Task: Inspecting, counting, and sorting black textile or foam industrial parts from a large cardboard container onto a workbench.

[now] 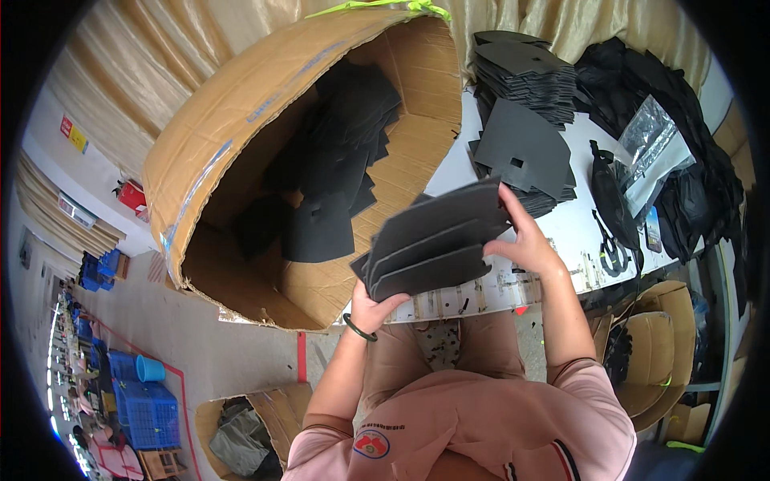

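Between my two hands I hold a small stack of black foam sheets [437,240], slightly fanned so that several edges show. My left hand [375,306] grips the stack's lower left corner, thumb in front. At the upper right corner my right hand [521,236] pinches it between thumb and fingers. Just left of the stack, a big cardboard box [409,152] lies with its opening toward me. Loose black sheets [321,228] with small square holes are heaped inside it. Behind my right hand, more black sheets [529,148] are piled on the white table [589,160].
A taller pile of black sheets [525,76] stands at the back. To the right lie scissors [613,252], a black pouch [607,184], a clear plastic bag [654,144] and black fabric [698,176]. Open cartons [654,361] sit below right, another carton [281,417] below left.
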Motion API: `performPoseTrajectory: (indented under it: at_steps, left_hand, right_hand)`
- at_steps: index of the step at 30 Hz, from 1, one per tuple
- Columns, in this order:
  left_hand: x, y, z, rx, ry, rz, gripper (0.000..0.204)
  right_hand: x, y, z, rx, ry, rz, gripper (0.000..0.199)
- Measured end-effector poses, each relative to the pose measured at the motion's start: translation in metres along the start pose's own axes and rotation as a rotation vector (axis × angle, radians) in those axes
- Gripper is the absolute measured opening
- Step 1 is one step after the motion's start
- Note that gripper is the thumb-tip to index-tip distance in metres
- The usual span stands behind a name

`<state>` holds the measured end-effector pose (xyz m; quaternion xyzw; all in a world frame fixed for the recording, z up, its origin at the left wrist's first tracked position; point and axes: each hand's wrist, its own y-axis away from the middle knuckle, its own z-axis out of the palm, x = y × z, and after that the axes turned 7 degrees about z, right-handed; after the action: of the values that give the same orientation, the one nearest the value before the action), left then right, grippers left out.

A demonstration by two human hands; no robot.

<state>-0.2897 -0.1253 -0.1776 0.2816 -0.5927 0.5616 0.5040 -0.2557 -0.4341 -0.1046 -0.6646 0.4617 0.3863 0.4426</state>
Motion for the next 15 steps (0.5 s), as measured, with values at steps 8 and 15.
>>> performPoseTrajectory:
  at_steps: [8, 15]
  left_hand:
    - [-0.028, 0.001, -0.009, -0.077, -0.187, -0.028, 0.075]
    - [-0.042, 0.003, 0.011, 0.056, -0.049, -0.030, 0.041]
  right_hand:
    - [0.072, 0.044, 0.027, -0.052, -0.047, 0.143, 0.088]
    - [0.080, 0.057, 0.039, -0.017, -0.429, 0.136, 0.064]
